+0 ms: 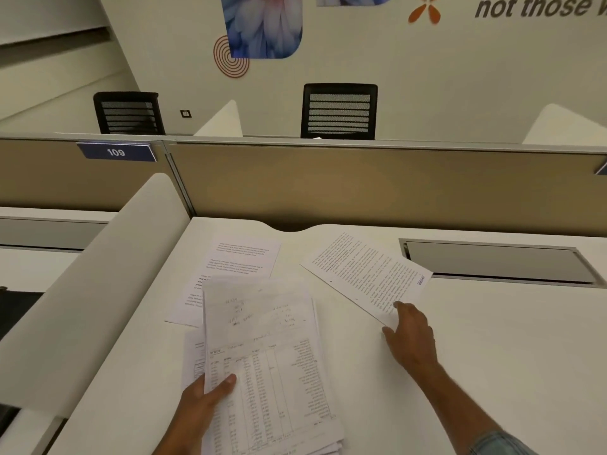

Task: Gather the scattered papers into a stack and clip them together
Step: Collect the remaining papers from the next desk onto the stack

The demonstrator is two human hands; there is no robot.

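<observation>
A thick stack of printed sheets [266, 362] hangs over the near middle of the white desk [492, 356], and my left hand [200, 405] grips its lower left edge, thumb on top. To the right, a single text page [364, 274] lies at an angle on the desk; my right hand [410, 336] pinches its near corner. Two more loose pages lie on the desk behind the stack: one at the back [243, 256], one partly hidden at the left [190, 300]. No clip is visible.
A tan partition panel [361, 185] closes the back of the desk, a white divider [98, 290] the left side. A grey cable hatch [499, 261] is set into the desk at back right. Two black chairs stand beyond the partition.
</observation>
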